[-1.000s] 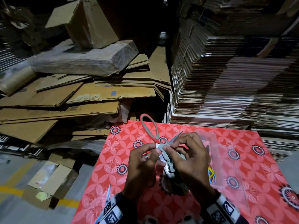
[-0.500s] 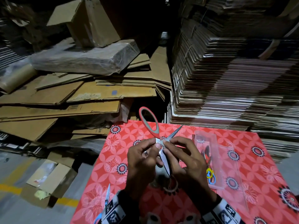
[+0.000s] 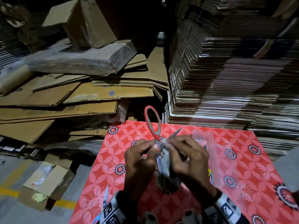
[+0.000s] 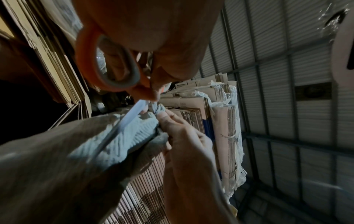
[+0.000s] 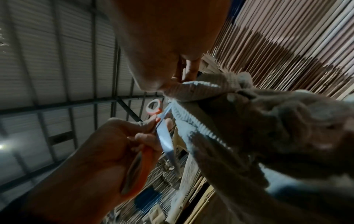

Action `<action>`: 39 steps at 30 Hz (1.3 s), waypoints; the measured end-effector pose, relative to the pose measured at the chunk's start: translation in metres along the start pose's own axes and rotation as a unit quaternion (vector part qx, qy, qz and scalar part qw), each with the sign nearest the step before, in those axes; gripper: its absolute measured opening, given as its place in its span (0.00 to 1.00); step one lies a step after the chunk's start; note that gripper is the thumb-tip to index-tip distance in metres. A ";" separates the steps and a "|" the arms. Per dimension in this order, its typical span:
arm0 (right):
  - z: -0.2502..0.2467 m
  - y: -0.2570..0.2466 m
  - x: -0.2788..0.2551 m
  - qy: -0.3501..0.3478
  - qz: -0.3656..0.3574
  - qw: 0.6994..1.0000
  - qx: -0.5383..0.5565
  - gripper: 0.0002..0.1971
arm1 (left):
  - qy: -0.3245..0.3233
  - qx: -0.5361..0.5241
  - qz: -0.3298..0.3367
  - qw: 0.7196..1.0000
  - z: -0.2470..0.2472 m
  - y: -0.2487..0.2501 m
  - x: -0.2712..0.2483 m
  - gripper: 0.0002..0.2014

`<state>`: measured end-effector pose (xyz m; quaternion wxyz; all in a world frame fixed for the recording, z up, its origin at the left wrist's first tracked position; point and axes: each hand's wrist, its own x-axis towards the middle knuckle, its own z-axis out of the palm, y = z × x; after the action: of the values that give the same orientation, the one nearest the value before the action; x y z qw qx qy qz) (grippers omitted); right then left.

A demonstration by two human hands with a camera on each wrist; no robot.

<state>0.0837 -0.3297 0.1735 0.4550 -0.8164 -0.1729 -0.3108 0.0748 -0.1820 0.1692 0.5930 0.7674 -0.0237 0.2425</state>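
Open scissors (image 3: 156,134) and grey cloth (image 3: 166,160) held above the red table (image 3: 113,159)

My left hand (image 3: 139,160) is raised, fingers curled round the lower handle and thumb pinching near the pivot, while the other handle loop stands up and away. My right hand (image 3: 189,157), knuckles up and close beside it, pinches the cloth round a blade.

We count two pairs of scissors, the red-handled scissors (image 3: 156,135) and the blue-handled scissors (image 3: 106,195), one grey cloth (image 3: 166,160) and one clear case (image 3: 203,139).
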 end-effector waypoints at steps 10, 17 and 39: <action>0.001 0.004 0.009 0.006 0.037 0.999 0.008 0.09 | 0.015 -0.005 -0.016 1.000 0.005 -0.004 0.001 0.10; -0.002 0.005 0.012 -0.020 0.021 1.000 -0.001 0.09 | 0.010 -0.008 0.001 1.000 -0.001 -0.010 0.000 0.09; 0.028 -0.017 0.005 0.050 0.077 0.994 -0.052 0.08 | -0.052 -0.032 0.005 0.998 -0.046 -0.031 0.012 0.13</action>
<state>0.0879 -0.2973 0.1766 0.4423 -0.8335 -0.0700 -0.3236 0.0800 -0.1272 0.1544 0.6140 0.7594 -0.0662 0.2049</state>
